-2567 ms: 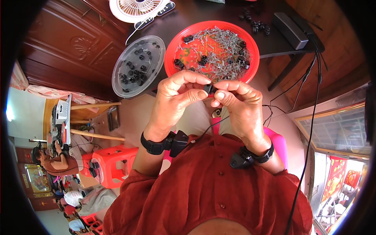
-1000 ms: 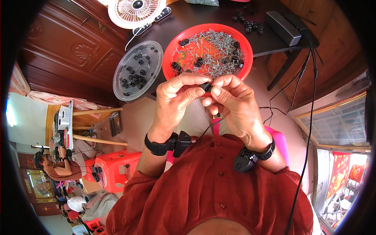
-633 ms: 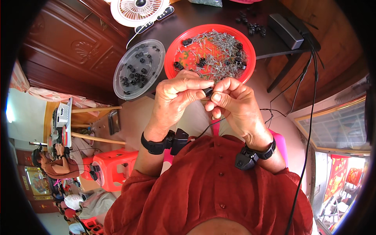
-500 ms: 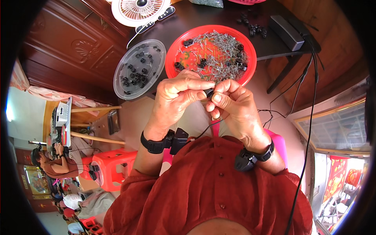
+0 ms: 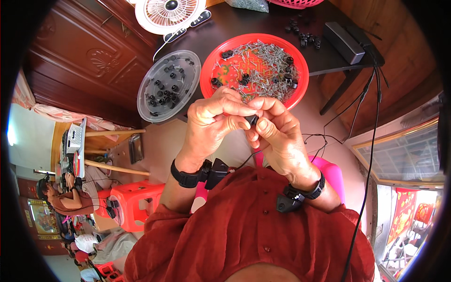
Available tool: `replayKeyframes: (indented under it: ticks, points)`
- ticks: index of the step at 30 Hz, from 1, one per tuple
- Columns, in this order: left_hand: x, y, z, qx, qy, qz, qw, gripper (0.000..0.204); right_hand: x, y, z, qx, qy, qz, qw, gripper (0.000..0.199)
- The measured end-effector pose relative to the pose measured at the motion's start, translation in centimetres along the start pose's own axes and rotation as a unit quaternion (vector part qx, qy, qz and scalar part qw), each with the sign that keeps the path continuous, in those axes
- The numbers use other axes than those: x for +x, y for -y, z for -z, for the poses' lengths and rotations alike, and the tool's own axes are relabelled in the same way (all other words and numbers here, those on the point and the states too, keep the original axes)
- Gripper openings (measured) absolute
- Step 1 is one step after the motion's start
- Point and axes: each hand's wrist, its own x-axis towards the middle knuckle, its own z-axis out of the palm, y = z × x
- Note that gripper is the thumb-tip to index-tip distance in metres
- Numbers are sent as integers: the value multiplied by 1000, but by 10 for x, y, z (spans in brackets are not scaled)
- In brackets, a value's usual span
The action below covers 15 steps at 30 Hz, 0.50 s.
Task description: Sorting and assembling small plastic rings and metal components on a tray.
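Note:
Between my two hands is a small black plastic part (image 5: 252, 120), mostly covered by fingertips. My left hand (image 5: 213, 117) pinches it with thumb and forefinger from one side. My right hand (image 5: 278, 129) is closed on its other side, thumb against it and the fingers curled. Just beyond my hands lies a red round tray (image 5: 206, 70) holding many thin metal pins (image 5: 268, 51) and several black parts (image 5: 227, 54). To its left, a clear round plastic lid or tray (image 5: 145, 77) carries several similar black parts (image 5: 159, 84).
The trays sit on a dark table (image 5: 235, 23) with a white fan (image 5: 171, 14), a grey box-shaped device (image 5: 343, 42) and loose black parts (image 5: 310, 40). Black cables (image 5: 371, 141) hang at the right. A red stool (image 5: 136, 202) and a seated person (image 5: 70, 197) are at the left.
Both hands have come slightly nearer to me, still holding the small black part. The right fingers have shifted a little around it.

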Motion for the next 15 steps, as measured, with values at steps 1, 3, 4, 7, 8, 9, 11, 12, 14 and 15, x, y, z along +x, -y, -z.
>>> replayKeyframes:
  ticks: [1,3,4,7,8,9,11,12,14,15]
  points:
    - [0,-2,-1,5,2,-11,1000,18,-1,1,-2,5,4,-1,1000,23]
    - [0,-3,-3,10,3,-22,1000,18,-2,1,-2,10,6,-4,1000,22]
    - [0,-3,-5,-6,-5,-20,1000,18,-1,0,0,11,22,8,1000,22]
    - [0,-5,-8,-2,-18,-24,1000,19,1,-3,5,22,41,18,999,22]
    - [-1,-6,-9,19,-23,-31,999,19,1,-4,6,32,44,16,998,23]
    - [-1,-8,-9,19,-23,-30,999,19,1,-5,7,32,43,17,998,23]
    - [-4,-12,-10,37,-12,-36,999,20,0,-6,8,57,67,18,996,24]
    - [-6,-13,-11,36,-11,-35,999,20,-1,-5,8,57,65,19,996,24]
    - [-9,-12,-10,38,-14,-23,999,20,-1,-3,8,62,71,-14,995,29]
    - [-8,-10,-11,38,-14,-23,999,20,0,0,9,62,70,-15,995,29]
